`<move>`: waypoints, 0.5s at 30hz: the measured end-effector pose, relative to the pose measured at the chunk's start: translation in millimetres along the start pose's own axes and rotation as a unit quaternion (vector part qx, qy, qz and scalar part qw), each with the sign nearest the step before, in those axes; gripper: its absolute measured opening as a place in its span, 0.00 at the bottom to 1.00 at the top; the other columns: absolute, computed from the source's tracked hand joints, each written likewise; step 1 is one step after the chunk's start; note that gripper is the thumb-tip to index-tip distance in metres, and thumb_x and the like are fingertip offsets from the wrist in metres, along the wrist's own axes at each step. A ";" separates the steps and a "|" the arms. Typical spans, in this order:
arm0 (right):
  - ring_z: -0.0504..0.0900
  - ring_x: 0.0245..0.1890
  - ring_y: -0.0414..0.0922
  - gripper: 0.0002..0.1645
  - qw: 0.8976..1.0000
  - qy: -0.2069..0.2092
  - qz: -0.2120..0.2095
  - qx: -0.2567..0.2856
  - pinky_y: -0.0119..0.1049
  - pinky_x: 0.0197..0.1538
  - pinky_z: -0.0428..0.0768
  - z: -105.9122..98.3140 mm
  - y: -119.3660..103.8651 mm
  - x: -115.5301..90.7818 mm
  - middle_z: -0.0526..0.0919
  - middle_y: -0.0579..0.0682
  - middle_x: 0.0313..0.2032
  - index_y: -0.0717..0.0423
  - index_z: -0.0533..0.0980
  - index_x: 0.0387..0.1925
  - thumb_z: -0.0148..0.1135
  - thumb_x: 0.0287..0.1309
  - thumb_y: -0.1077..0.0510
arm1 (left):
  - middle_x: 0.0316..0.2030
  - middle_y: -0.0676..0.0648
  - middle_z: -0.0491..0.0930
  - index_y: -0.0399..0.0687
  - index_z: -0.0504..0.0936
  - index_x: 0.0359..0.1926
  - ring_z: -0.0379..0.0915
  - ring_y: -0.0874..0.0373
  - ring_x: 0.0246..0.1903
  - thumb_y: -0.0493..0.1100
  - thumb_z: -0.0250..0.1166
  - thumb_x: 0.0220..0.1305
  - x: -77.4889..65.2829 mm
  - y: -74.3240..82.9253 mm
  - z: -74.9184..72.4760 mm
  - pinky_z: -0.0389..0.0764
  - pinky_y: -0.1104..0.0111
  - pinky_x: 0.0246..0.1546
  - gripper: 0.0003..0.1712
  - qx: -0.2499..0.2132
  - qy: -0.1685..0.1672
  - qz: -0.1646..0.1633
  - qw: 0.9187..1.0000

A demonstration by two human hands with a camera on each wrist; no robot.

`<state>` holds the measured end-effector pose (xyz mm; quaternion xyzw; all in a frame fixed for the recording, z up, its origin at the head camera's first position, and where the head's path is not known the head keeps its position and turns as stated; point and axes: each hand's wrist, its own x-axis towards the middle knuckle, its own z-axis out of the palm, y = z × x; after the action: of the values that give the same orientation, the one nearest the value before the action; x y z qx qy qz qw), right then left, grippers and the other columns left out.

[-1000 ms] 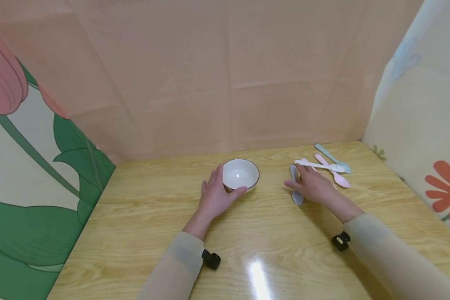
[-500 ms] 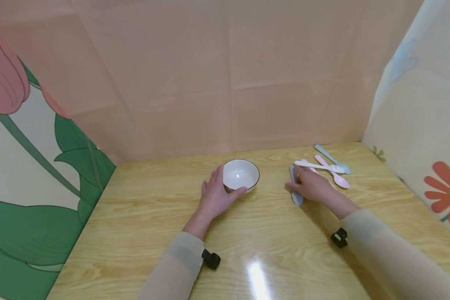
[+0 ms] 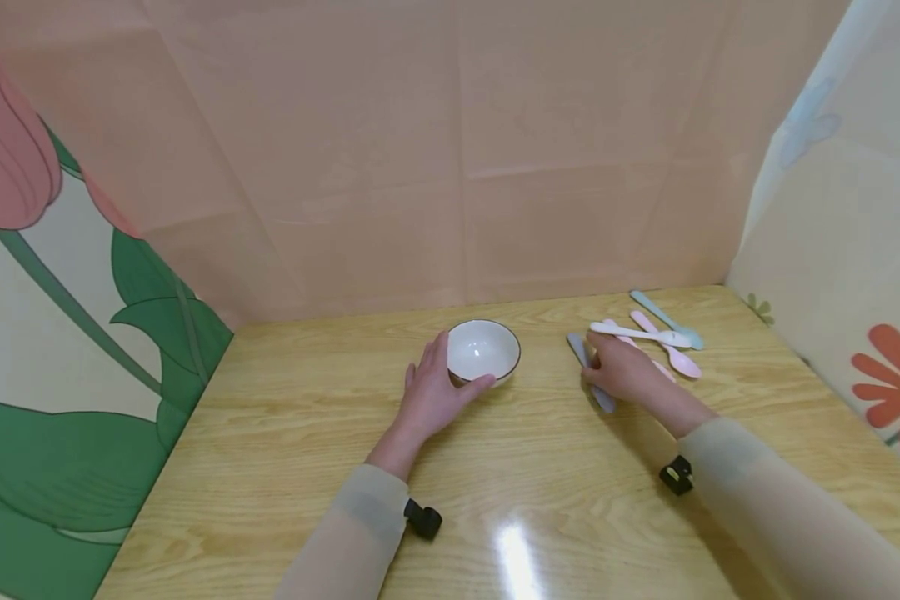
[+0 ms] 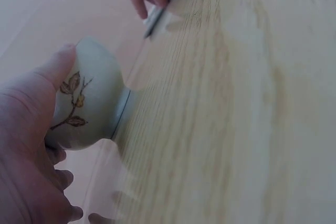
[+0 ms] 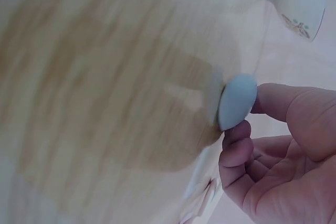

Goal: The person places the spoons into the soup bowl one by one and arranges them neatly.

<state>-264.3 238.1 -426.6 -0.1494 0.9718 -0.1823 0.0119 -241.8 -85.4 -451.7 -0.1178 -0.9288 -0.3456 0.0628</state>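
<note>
In the head view, we see the left hand (image 3: 432, 385) around the left and near sides of the white bowl (image 3: 484, 350), its thumb and fingers spread along the wall. To the right of the bowl, the right hand (image 3: 624, 367) pinches the grey spoon (image 3: 578, 348) near its middle. Farther right of the bowl, the white spoon (image 3: 630, 332) lies across other spoons; we judge it wise to move the grey one without brushing them, and to hold the bowl only lightly.

In the left wrist view, we find the thumb against the bowl's outer wall, fingers reaching behind it. Beyond the bowl, the right hand points its fingers downward.

In the right wrist view, thumb and curled fingers close behind the spoon's rounded end, which is well apart from the bowl. Whether this spoon touches the table (image 5: 105, 103), we cannot tell.
</note>
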 end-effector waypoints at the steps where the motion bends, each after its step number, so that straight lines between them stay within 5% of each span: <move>1: 0.76 0.24 0.45 0.19 1.000 -0.001 0.003 -0.001 0.43 0.30 0.76 -0.6 -0.9 0.2 0.80 0.49 0.26 0.67 0.72 0.47 0.65 0.59 0.60 | 0.74 0.46 0.58 0.53 0.47 0.80 0.59 0.50 0.70 0.81 0.61 0.53 0.2 -0.2 0.1 0.47 0.40 0.71 0.65 -0.001 0.000 0.001 1.000; 7: 0.76 0.24 0.46 0.21 1.000 -0.008 0.022 -0.012 0.44 0.29 0.74 -3.0 -3.8 0.1 0.80 0.49 0.27 0.66 0.72 0.49 0.64 0.55 0.59 | 0.75 0.46 0.57 0.54 0.46 0.80 0.60 0.51 0.70 0.82 0.60 0.53 0.2 -0.8 0.4 0.47 0.41 0.71 0.66 0.000 -0.004 0.000 1.000; 15: 0.82 0.35 0.50 0.41 0.999 -0.015 0.036 -0.021 0.51 0.38 0.80 -2.2 -3.4 -1.3 0.85 0.60 0.43 0.71 0.64 0.69 0.62 0.56 0.58 | 0.76 0.45 0.56 0.52 0.46 0.81 0.58 0.50 0.71 0.81 0.61 0.54 0.3 -1.6 -0.1 0.47 0.40 0.71 0.66 -0.004 -0.005 0.008 1.000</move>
<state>-262.3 236.2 -423.3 -0.1169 0.9798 -0.1595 0.0300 -242.5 -86.6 -452.6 -0.1277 -0.9268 -0.3479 0.0604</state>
